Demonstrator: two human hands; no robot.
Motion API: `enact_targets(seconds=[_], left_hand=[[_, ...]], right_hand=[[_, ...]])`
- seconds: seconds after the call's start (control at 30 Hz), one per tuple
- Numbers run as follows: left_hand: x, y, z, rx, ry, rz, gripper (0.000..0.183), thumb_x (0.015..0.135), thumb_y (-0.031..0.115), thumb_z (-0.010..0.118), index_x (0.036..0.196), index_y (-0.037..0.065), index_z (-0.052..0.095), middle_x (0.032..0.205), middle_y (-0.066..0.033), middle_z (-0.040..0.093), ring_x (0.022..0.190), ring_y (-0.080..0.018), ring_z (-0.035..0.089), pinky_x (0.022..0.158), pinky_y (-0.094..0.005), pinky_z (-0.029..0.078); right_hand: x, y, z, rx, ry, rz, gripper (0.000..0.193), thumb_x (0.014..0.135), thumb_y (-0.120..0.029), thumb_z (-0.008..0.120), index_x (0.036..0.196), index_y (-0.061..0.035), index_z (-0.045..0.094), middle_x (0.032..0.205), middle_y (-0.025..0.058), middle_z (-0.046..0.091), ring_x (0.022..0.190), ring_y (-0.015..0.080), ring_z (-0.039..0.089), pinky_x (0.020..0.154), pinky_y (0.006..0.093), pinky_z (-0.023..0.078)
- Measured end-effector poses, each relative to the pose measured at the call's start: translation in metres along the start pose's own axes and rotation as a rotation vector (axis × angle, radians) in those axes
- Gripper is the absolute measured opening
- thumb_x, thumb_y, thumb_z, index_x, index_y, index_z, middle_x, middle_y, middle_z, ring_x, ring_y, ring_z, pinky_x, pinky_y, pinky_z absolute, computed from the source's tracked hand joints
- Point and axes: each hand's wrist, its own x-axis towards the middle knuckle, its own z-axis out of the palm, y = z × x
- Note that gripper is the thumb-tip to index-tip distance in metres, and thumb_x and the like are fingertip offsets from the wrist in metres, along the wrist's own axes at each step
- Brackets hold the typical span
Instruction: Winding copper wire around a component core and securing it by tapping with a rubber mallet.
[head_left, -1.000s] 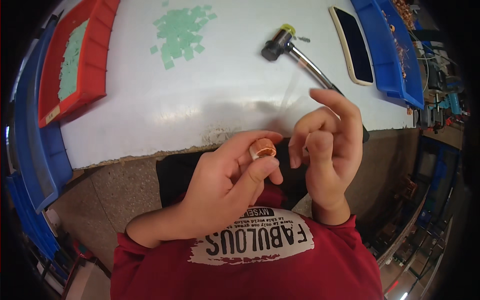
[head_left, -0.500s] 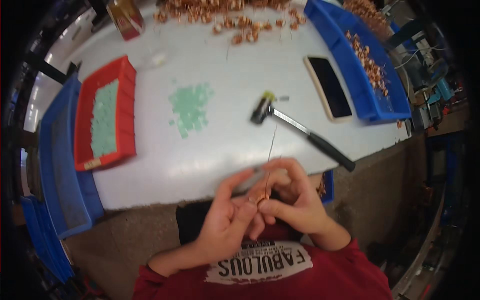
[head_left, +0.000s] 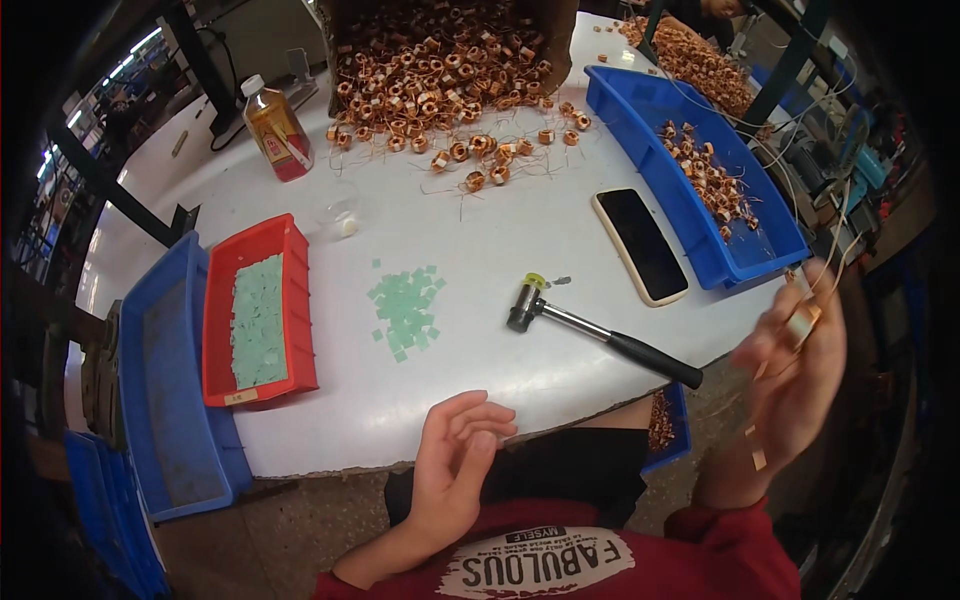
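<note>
My right hand is raised at the right, past the table edge and near the front end of the blue bin. Its fingers are closed on a small copper-wire coil with a pale band; motion blurs them. A small copper-coloured strip shows against that wrist. My left hand hovers at the table's front edge, empty, fingers loosely bent and thumb apart. Between the hands, further in, a small mallet with a black handle lies on the table. Several finished-looking coils lie in the blue bin.
A heap of coils spills from a box at the back. Green squares lie mid-table, with more in a red tray beside a blue tray. A phone and a bottle stand about. Another blue bin sits below.
My hands were together with a coil between them. The right hand has swung out to the right with a coil; the left has let go and stayed by the table edge. The view has tilted up.
</note>
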Motion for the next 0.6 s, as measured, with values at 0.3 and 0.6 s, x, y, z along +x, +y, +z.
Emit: enact_targets(seconds=[0.3, 0.6], left_hand=[[0.006, -0.008, -0.011, 0.004, 0.037, -0.056, 0.028, 0.096, 0.009, 0.045, 0.122, 0.0, 0.04, 0.105, -0.0126, 0.058, 0.088, -0.0145, 0.057, 0.077, -0.0271, 0.046], [0.007, -0.006, -0.017, 0.056, -0.006, -0.106, 0.024, 0.095, 0.005, 0.046, 0.117, -0.001, 0.044, 0.099, -0.0106, 0.059, 0.084, -0.0121, 0.057, 0.074, -0.0244, 0.048]], right_hand=[[0.062, -0.049, -0.057, -0.468, 0.101, -0.215, 0.022, 0.094, -0.016, 0.053, 0.11, -0.0006, 0.052, 0.103, 0.009, 0.06, 0.081, 0.0108, 0.055, 0.067, 0.0215, 0.044], [0.175, -0.011, -0.083, -1.717, 0.193, -0.611, 0.022, 0.092, -0.022, 0.059, 0.093, -0.0003, 0.057, 0.092, 0.0112, 0.062, 0.085, 0.0195, 0.06, 0.075, 0.0315, 0.047]])
